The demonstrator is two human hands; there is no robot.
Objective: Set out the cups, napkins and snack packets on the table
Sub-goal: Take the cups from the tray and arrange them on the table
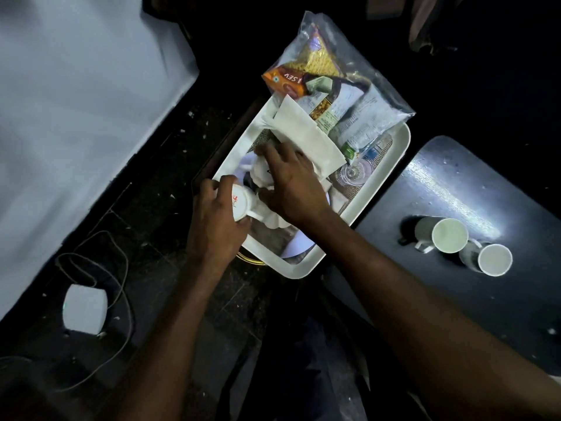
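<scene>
— Cups first: where do they sit against the white rectangular plastic tray?

— Two pale handled mugs stand upright on the dark glossy table, just right of the tray. More white cups lie inside its near end.

— And the hands?

— The left hand is wrapped around a white cup with red print, tipped on its side over the tray's near-left edge. The right hand is spread over another white cup in the tray — whether it grips, I cannot tell.

— Napkins, snacks?

— A folded stack of cream paper napkins lies across the tray's middle; a clear plastic bag of snack packets overhangs its far end.
</scene>
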